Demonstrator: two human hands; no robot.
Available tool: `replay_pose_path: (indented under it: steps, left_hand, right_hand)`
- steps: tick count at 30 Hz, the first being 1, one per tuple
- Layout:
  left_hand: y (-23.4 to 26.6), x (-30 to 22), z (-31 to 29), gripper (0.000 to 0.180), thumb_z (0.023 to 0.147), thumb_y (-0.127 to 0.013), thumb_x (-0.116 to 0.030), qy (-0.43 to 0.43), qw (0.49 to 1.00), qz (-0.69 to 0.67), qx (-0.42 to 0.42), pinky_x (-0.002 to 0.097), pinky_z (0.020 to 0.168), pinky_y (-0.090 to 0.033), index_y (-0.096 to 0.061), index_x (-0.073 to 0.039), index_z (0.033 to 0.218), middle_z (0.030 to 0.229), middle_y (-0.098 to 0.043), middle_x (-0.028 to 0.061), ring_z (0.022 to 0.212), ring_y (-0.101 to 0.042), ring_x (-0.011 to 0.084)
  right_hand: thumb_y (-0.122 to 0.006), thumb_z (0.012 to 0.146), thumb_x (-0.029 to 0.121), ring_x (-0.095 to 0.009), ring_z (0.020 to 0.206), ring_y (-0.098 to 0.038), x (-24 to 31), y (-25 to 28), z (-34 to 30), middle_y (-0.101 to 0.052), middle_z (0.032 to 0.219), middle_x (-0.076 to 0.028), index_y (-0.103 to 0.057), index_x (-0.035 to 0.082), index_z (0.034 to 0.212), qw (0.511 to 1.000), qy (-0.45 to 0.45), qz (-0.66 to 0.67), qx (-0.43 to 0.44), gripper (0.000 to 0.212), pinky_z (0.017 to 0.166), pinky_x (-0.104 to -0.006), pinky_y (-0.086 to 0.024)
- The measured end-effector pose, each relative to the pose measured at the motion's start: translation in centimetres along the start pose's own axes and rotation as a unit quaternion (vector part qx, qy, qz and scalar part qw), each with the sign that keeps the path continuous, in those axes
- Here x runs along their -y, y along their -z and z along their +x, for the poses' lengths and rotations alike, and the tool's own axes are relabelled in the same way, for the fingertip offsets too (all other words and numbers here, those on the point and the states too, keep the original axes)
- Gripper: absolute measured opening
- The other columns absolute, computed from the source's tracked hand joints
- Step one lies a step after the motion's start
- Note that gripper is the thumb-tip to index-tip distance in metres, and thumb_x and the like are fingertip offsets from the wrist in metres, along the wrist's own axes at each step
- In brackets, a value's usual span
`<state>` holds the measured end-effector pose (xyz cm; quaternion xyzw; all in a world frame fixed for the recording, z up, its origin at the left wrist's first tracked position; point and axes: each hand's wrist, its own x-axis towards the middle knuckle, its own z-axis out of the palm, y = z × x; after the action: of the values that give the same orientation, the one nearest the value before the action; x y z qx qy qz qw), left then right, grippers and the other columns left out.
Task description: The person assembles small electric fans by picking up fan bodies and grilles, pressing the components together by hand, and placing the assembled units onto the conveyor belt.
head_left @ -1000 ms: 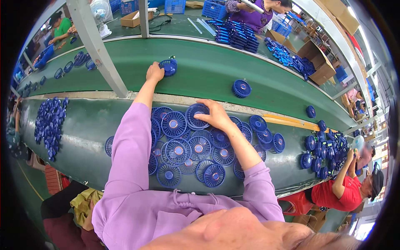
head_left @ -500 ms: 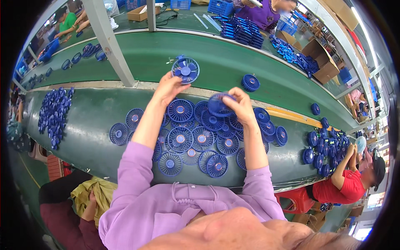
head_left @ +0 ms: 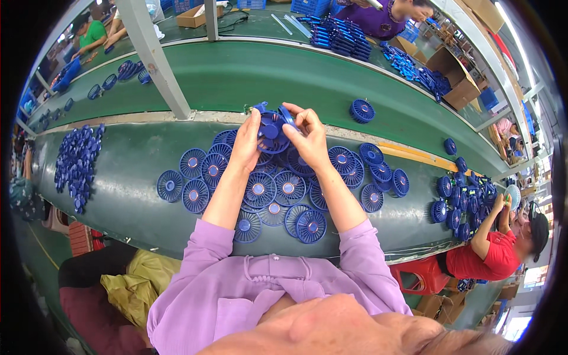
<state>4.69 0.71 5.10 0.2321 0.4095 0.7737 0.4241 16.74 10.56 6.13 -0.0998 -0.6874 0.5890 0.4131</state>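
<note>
Grilles of dark blue plastic (head_left: 259, 188), round and spoked, lie overlapping on a dark green worktable (head_left: 130, 195). Over the far edge of this spread is a round dark blue plastic fan housing (head_left: 271, 131), its hub showing. The left hand (head_left: 246, 145) has its fingers curled around the housing's left side. The right hand (head_left: 309, 141) pinches a round blue plastic cover (head_left: 288, 118), tilted on edge, between thumb and bent fingers; whether cover and housing touch, I cannot tell. Left of the spread lies a heap of small dark blue plastic pieces (head_left: 78, 163); well right of it, a cluster of blue fan heads (head_left: 464, 204). Beyond the spread runs a smooth green conveyor belt (head_left: 260, 71); past that, blue rod-like handles (head_left: 340, 38) are stacked near a person in purple (head_left: 378, 21).
</note>
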Motion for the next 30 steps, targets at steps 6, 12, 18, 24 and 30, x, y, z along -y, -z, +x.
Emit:
replay_pose_path:
  steps: [6, 12, 18, 24, 30]
  left_hand:
    - [1.0, 0.4, 0.3, 0.054, 0.096, -0.044, -0.051, 0.018, 0.998, -0.054, -0.020, 0.0300, 0.079, -0.052, -0.055, -0.003, 0.118, 0.105, -0.063, 0.0071, 0.094, -0.062, 0.0143]
    - [1.8, 0.6, 0.4, 0.054, 0.096, -0.046, -0.050, 0.034, 0.995, -0.094, -0.004, 0.0328, 0.083, -0.053, -0.054, -0.003, 0.120, 0.110, -0.063, 0.0109, 0.099, -0.063, 0.0175]
    - [1.9, 0.8, 0.7, 0.055, 0.099, -0.033, -0.051, 0.064, 0.985, -0.153, 0.043, 0.0385, 0.095, -0.046, -0.051, -0.007, 0.126, 0.120, -0.059, 0.0087, 0.110, -0.057, 0.0213]
    - [1.7, 0.7, 0.5, 0.043, 0.100, -0.039, -0.041, 0.078, 0.979, -0.184, -0.023, 0.0351, 0.092, -0.049, -0.051, -0.008, 0.124, 0.120, -0.058, 0.0080, 0.109, -0.058, 0.0190]
    - [1.3, 0.9, 0.1, 0.035, 0.098, -0.044, -0.036, 0.045, 0.970, -0.223, -0.088, 0.0345, 0.083, -0.053, -0.055, -0.008, 0.116, 0.110, -0.062, 0.0064, 0.099, -0.063, 0.0197]
  right_hand:
    - [-0.072, 0.080, 0.010, -0.025, 0.121, -0.049, -0.3, -0.4, 0.8, -0.050, 0.132, -0.021, -0.049, 0.008, 0.082, 0.986, -0.065, 0.149, 0.022, 0.023, 0.101, -0.0370, -0.039]
    - [-0.077, 0.074, 0.016, -0.029, 0.126, -0.044, 0.1, -0.6, 1.3, -0.042, 0.140, -0.020, -0.053, 0.008, 0.093, 0.991, -0.059, 0.116, 0.001, 0.032, 0.104, -0.0410, -0.035]
    - [-0.083, 0.059, 0.029, -0.038, 0.125, -0.039, 1.5, -2.0, 1.0, -0.043, 0.136, -0.017, -0.052, 0.010, 0.127, 0.894, 0.198, -0.389, 0.096, 0.077, 0.104, -0.0469, -0.035]
    - [-0.077, 0.067, 0.040, -0.038, 0.122, -0.041, 1.3, -2.8, 1.1, -0.044, 0.133, -0.017, -0.052, 0.013, 0.128, 0.886, 0.204, -0.389, 0.146, 0.071, 0.103, -0.0485, -0.034]
    - [-0.070, 0.075, 0.044, -0.043, 0.129, -0.035, -0.7, -3.6, 0.6, -0.034, 0.142, -0.023, -0.037, 0.010, 0.137, 0.903, 0.198, -0.348, 0.154, 0.078, 0.107, -0.0491, -0.030]
